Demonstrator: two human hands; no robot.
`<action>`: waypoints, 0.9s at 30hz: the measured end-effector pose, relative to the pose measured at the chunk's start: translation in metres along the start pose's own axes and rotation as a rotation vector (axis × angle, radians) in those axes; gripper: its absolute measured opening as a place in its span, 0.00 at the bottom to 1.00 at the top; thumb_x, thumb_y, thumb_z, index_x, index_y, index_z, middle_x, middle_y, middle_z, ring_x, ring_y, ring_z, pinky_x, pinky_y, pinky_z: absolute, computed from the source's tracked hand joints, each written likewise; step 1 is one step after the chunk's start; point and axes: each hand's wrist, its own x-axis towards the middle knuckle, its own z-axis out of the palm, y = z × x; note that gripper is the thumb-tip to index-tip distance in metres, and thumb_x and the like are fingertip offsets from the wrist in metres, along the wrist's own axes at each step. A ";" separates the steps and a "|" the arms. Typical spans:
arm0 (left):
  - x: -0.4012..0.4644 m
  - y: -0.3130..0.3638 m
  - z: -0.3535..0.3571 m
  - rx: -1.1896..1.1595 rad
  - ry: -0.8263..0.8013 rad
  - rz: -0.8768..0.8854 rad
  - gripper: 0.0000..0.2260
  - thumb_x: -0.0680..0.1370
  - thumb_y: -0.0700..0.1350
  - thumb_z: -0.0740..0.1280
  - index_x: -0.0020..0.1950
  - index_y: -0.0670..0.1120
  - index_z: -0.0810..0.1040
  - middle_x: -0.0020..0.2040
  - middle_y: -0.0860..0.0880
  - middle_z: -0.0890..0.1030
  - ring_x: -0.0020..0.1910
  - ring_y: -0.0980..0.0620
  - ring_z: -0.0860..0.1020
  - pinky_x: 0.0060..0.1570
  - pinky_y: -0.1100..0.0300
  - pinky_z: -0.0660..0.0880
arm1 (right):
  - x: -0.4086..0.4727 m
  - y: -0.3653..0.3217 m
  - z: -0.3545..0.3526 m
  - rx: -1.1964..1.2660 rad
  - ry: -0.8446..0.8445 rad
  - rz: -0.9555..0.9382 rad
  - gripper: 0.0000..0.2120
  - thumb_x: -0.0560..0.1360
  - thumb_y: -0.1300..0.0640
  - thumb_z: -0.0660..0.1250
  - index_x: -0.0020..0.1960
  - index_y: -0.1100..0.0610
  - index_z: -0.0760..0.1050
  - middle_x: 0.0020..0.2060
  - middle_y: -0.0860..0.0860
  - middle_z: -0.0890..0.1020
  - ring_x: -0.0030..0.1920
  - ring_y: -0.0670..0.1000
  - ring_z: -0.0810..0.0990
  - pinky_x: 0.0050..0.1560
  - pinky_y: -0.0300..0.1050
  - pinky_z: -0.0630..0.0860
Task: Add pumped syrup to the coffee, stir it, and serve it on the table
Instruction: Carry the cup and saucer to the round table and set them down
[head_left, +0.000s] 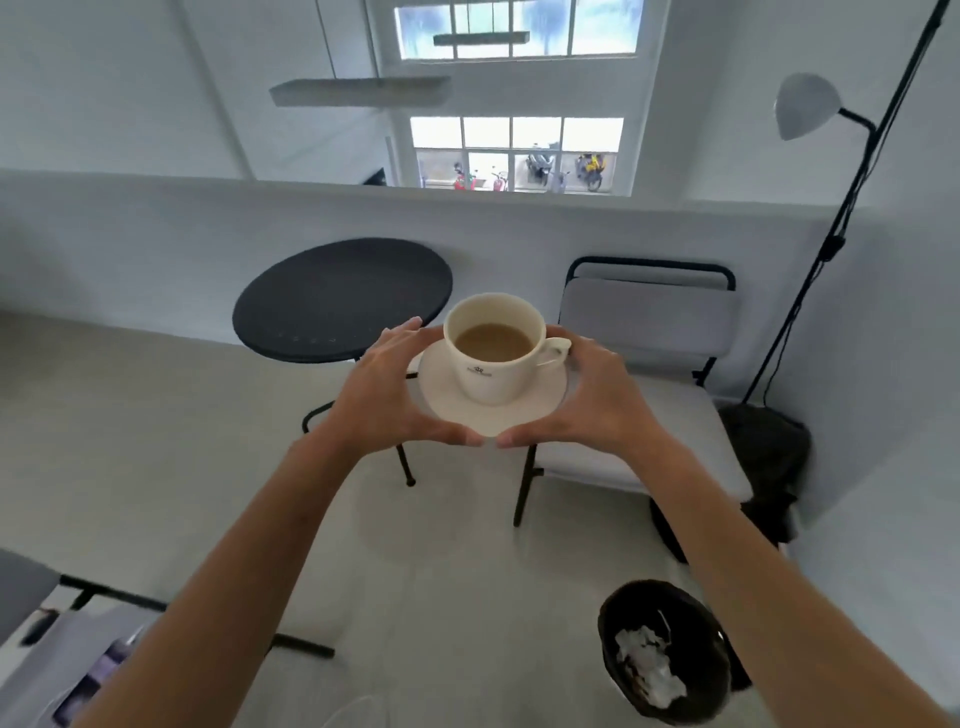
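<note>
Head view: both hands, left (395, 395) and right (587, 400), grip the saucer (488, 415) carrying the coffee cup (493, 348); only setting it on the bench (337, 296) remains.

A white cup (496, 353) stands upright on a round white saucer (491, 410), part-filled with pale brown coffee (493, 342). A small dark logo marks its near side, and its handle points toward the right-hand fingers (563, 338). The saucer sits level in the air between the fingers of both hands, its near rim over the two thumbs. The round black surface (332, 296) lies beyond the left-hand fingers (402, 330), bare.
</note>
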 end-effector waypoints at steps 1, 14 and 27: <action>0.007 -0.010 -0.006 0.013 0.004 -0.015 0.50 0.54 0.70 0.79 0.73 0.58 0.69 0.71 0.57 0.73 0.76 0.51 0.63 0.73 0.39 0.63 | 0.015 0.000 0.007 0.006 -0.011 -0.006 0.52 0.45 0.37 0.85 0.67 0.42 0.73 0.59 0.38 0.79 0.60 0.43 0.76 0.61 0.47 0.77; 0.105 -0.127 -0.056 0.055 0.155 -0.174 0.47 0.55 0.71 0.79 0.70 0.59 0.69 0.68 0.58 0.75 0.71 0.49 0.70 0.67 0.38 0.70 | 0.209 0.007 0.067 0.019 -0.213 -0.172 0.46 0.50 0.41 0.86 0.62 0.33 0.67 0.50 0.26 0.70 0.54 0.31 0.70 0.49 0.22 0.62; 0.204 -0.245 -0.103 0.107 0.215 -0.288 0.50 0.54 0.71 0.80 0.72 0.59 0.67 0.69 0.57 0.74 0.72 0.50 0.68 0.68 0.39 0.69 | 0.386 0.024 0.151 0.041 -0.294 -0.206 0.53 0.45 0.34 0.84 0.69 0.39 0.70 0.60 0.36 0.76 0.67 0.47 0.71 0.66 0.58 0.72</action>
